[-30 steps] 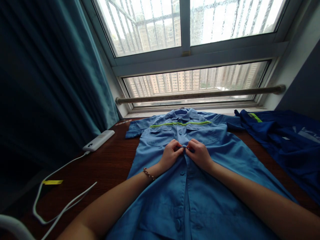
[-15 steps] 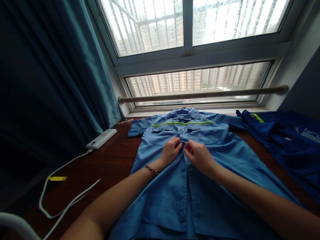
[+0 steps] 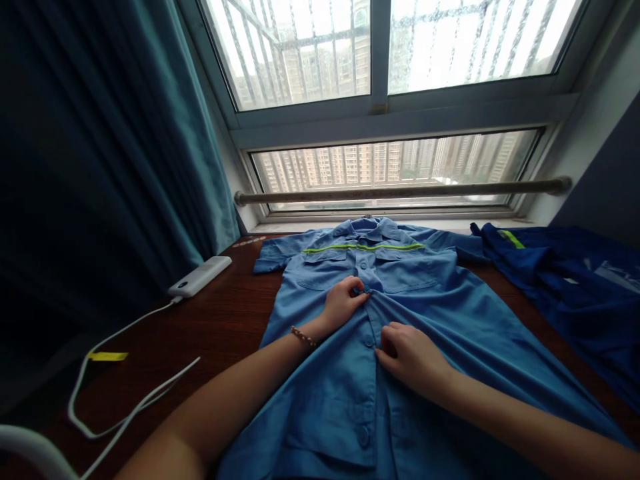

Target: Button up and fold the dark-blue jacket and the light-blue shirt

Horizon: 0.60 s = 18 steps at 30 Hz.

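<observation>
A light blue short-sleeved work shirt [image 3: 450,333] with a yellow-green chest stripe lies front up on the dark wooden table [image 3: 220,333], collar toward the window. My left hand [image 3: 343,303], with a beaded bracelet at the wrist, pinches the shirt's front placket at a button below the chest pockets. My right hand [image 3: 410,357] sits lower on the same placket, its fingers curled on the cloth beside another button. Further buttons show down the placket toward me.
A white power bank [image 3: 200,275] with a white cable [image 3: 125,400] lies at the table's left, next to a teal curtain [image 3: 100,167]. A darker blue garment [image 3: 565,287] is heaped at the right. A metal rail [image 3: 400,191] runs along the window behind.
My right hand has left the upper button and slid down the placket toward me. My left hand stays pinched at the same spot.
</observation>
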Each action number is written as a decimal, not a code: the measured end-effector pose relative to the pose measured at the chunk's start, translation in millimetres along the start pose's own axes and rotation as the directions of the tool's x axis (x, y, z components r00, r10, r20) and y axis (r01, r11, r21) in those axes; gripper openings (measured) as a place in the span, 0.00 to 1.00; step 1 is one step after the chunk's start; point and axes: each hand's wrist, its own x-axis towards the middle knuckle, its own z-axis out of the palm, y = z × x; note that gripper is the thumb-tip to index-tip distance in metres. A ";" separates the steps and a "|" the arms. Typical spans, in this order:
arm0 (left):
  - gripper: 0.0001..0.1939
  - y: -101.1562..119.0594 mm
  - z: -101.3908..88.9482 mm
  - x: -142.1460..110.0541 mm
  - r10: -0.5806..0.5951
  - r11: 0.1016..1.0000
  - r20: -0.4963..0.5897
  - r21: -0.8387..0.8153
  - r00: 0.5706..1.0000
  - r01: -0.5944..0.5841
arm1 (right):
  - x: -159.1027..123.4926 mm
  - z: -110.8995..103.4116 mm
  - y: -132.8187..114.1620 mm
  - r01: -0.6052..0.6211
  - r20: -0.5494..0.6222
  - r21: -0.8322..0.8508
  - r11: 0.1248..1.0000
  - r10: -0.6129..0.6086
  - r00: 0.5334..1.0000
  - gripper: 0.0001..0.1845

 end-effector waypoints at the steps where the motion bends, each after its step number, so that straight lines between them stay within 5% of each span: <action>1: 0.07 -0.6 0.5 -0.1 0.000 1.000 0.000 -0.005 1.000 0.000 | -1.6 0.0 -1.5 -0.008 -0.014 -0.022 1.000 0.008 1.000 0.08; 18: 0.10 11.6 -4.4 -3.9 0.007 0.999 0.050 0.052 0.999 -0.009 | -5.4 1.1 -3.8 0.005 -0.026 -0.077 0.997 -0.007 1.000 0.12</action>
